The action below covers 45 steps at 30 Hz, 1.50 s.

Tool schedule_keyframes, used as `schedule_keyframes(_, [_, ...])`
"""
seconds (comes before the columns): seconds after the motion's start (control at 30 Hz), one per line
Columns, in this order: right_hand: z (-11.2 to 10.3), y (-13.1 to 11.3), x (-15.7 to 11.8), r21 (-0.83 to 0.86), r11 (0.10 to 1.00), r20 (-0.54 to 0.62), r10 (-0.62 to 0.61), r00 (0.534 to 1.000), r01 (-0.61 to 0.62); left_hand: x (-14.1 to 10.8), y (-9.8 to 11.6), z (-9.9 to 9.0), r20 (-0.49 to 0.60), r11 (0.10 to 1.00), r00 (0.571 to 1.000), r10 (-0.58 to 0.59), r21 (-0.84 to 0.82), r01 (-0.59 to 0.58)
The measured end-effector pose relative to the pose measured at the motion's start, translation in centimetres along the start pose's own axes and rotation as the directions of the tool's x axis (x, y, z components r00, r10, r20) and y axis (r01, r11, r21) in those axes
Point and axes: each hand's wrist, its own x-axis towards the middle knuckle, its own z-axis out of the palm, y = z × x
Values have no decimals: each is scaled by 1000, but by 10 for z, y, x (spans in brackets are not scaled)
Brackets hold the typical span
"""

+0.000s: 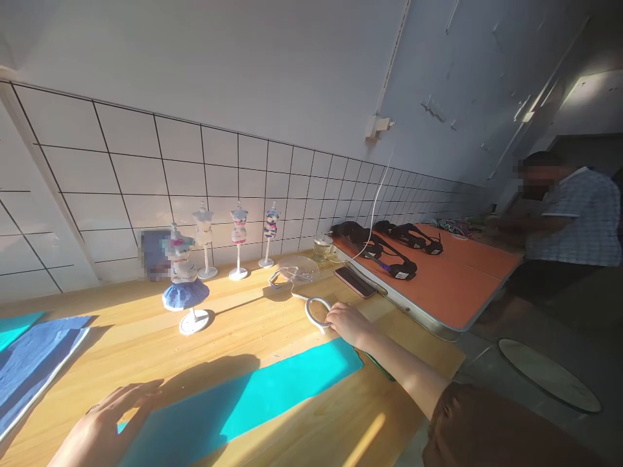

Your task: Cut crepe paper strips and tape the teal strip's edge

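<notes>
At the far left, folded blue cloth [39,370] lay on the wooden counter [243,327]. Next came the left hand [102,421], palm down over the near-left end of a turquoise strip [292,379], its thumb and fingers spread apart with a bit of turquoise showing between them; whether its fingertips pressed on the strip was hard to tell. Beyond that hand stood a small dress form in a blue skirt [185,295], and behind it, by the tiled wall, three more little forms [238,233], all upright on white stands.

The strip's long axis ran from the left hand, slanting away to the right, and its far-right end stopped just short of the right hand [348,323]. That hand was pinching the right side of a white ring [309,313], apparently a roll of tape, thumb and fingers closed on its rim. The ring lay to the left of the grip, just past the strip's far edge; the right hand was much nearer to it, the left well apart.

A clear round dish [304,267] sat beyond the ring, then a glass jar [322,248] and a phone [355,283]. Farther right, black straps [402,269] rested on an orange counter [472,275], with another person [579,214] standing at its far side.
</notes>
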Motion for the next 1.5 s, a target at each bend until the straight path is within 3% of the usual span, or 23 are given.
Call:
schedule_keyframes(0.1, [-6,-19,-6,-13,999,-62,-37,997,36,-1,8,-2,5,1000,1000,-5,-4,5])
schedule_keyframes(0.17, [-10,-42,-12,0,998,-132,-57,990,58,-4,22,-6,67,998,998,-10,-53,14])
schedule_keyframes(0.3, [-12,-104,-24,42,988,-252,-136,958,151,-22,68,-16,71,931,997,-35,-361,58])
schedule_keyframes(0.43, [-5,-158,-30,35,951,-316,-281,906,308,-38,102,-21,329,726,945,1,-650,225])
schedule_keyframes(0.6, [11,-196,-25,-39,874,-537,-427,728,484,-44,109,-20,457,317,878,143,-862,397])
schedule_keyframes(0.7, [19,-208,-22,-43,843,-591,-455,666,537,-45,110,-20,459,236,859,225,-881,409])
schedule_keyframes(0.8, [24,-214,-21,-63,838,-600,-466,650,542,-47,111,-21,455,198,859,234,-887,416])
schedule_keyframes(1.0, [26,-215,-22,17,832,-571,-447,689,554,-46,111,-20,521,209,835,178,-849,485])
schedule_keyframes(1.13, [24,-213,-24,85,826,-546,-430,719,558,-44,110,-16,532,171,826,185,-845,506])
schedule_keyframes(1.3, [21,-212,-25,116,822,-572,-403,715,557,-43,107,-15,530,219,834,156,-841,494])
schedule_keyframes(1.5, [23,-209,-26,113,833,-574,-390,720,541,-43,110,-20,542,193,826,156,-837,512])
